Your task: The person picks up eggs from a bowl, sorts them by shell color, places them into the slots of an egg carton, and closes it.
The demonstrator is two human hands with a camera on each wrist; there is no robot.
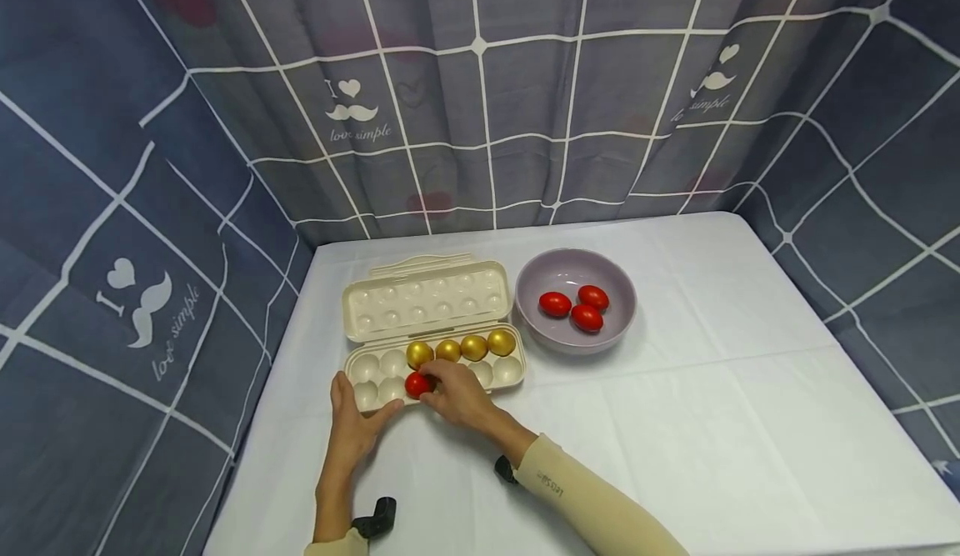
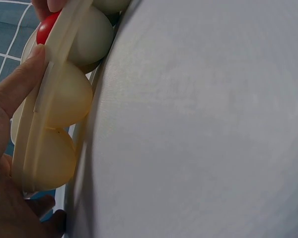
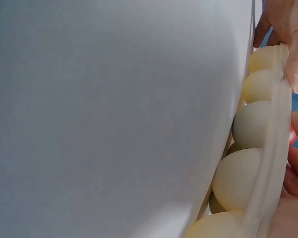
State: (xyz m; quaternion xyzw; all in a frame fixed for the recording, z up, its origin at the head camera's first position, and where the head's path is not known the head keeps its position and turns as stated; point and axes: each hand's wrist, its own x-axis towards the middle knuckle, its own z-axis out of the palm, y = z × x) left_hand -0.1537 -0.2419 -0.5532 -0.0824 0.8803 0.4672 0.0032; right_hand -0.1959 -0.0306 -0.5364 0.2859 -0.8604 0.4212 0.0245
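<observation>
A cream plastic egg carton (image 1: 427,298) lies open on the table, its lid tipped back. Several gold eggs (image 1: 474,348) fill the right part of its back row. With thumb and fingertips, my right hand (image 1: 459,393) pinches a red egg (image 1: 417,385) at a front-row cup. The right hand hides part of that row. My left hand (image 1: 354,427) holds the carton's left end, its thumb on the front rim and the other fingers round the end. In the left wrist view the thumb (image 2: 22,82) presses the rim near the red egg (image 2: 47,29).
Right of the carton stands a mauve bowl (image 1: 528,323) with three red eggs (image 1: 587,318) in it. A white cloth (image 1: 712,398) covers the table. Grey-blue checked curtains (image 1: 525,106) hang behind and at both sides.
</observation>
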